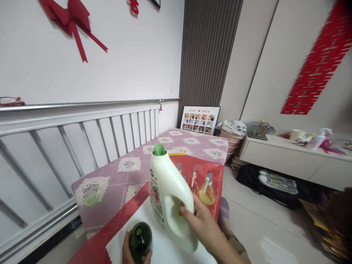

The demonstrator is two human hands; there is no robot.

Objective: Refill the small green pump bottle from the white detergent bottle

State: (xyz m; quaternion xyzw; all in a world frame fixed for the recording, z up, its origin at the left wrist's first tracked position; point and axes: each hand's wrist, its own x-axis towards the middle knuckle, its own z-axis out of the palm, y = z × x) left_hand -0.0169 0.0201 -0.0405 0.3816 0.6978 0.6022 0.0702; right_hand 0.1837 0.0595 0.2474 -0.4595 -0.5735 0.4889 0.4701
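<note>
Green bottle sits clasped in left hand, right hand gripping pale jug alongside.

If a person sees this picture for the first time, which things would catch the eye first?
Probably the big pale jug near the middle, gripped at its handle by the right hand. Below it, to the left, the left hand holds a dark green bottle. Strong red also stands out: a large bow at upper left and a cut-out hanging at upper right.
</note>
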